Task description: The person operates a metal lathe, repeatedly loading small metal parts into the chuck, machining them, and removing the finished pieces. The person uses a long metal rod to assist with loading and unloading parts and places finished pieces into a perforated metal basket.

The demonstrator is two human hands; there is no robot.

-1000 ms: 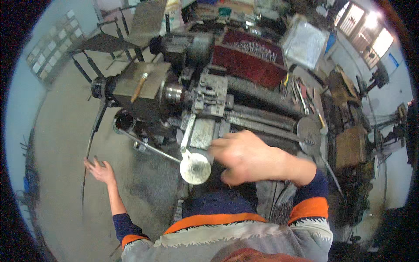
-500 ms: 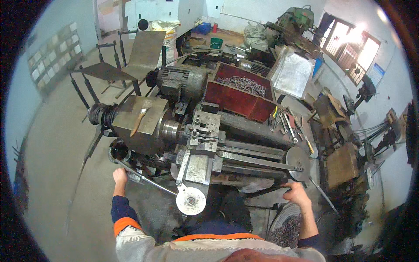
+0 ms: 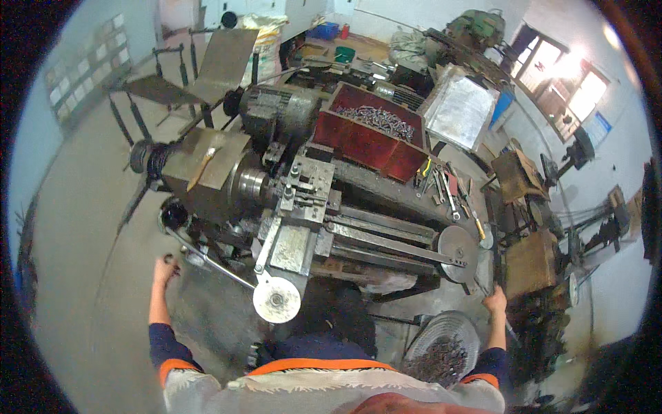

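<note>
In front of me stands a small metal-turning machine (image 3: 289, 196) with a tool block on its slide. My left hand (image 3: 164, 269) is off its left side, fingers closed on a small dark curved metal piece (image 3: 169, 259). Near that hand, a long steel lever (image 3: 221, 268) slants down to the white round disc (image 3: 276, 300). My right hand (image 3: 495, 301) is closed around a thin metal rod (image 3: 510, 331) beside the grey round disc (image 3: 457, 254). Below, to its left, sits a round basket (image 3: 465, 331) with dark small parts in it.
Behind the slide, a red tray (image 3: 369, 147) holds many small metal parts. Wrenches and pliers (image 3: 448, 193) lie to its right. A brush (image 3: 201, 168) rests on the headstock. Metal stands (image 3: 162, 90) are at the far left, other machinery (image 3: 531, 259) at the right.
My left hand has moved left, away from the lever's end. My right hand has shifted right and down onto the rod. The view has shifted slightly, moving the machine left in the picture.
</note>
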